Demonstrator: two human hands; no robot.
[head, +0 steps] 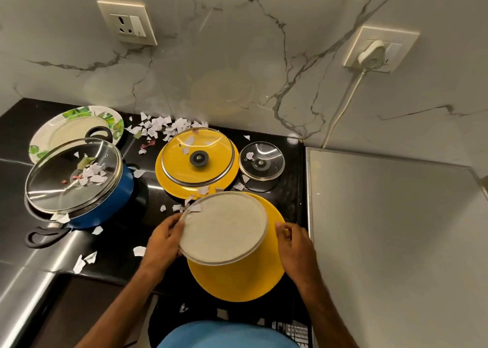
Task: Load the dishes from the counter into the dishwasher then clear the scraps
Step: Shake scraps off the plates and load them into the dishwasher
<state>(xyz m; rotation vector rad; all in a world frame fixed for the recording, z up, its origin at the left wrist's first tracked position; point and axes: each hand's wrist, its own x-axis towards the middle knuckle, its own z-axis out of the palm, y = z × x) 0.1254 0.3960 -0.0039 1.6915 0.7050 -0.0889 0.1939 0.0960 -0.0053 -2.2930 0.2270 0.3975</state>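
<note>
In the head view, the left hand (pixel 165 238) grips the left rim of a round pale grey plate (pixel 224 228), tilted above a round yellow plate (pixel 237 281) that overhangs the front edge of the black counter (pixel 126 236); the right hand (pixel 293 242) curls round that yellow plate's right rim; torn white paper scraps (pixel 158 125) litter the counter behind, around a blue lidded pan (pixel 105 205) and a second yellow plate (pixel 169 186) under a glass lid (pixel 198 158).

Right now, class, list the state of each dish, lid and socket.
Blue glass-lidded pan: covered, scraps on top.
Large steel-rimmed glass lid: resting on rear yellow plate.
Small glass lid: lying on counter.
Round grey plate: gripped by left hand.
Front yellow plate: held by right hand.
Right wall socket: plugged in.
</note>
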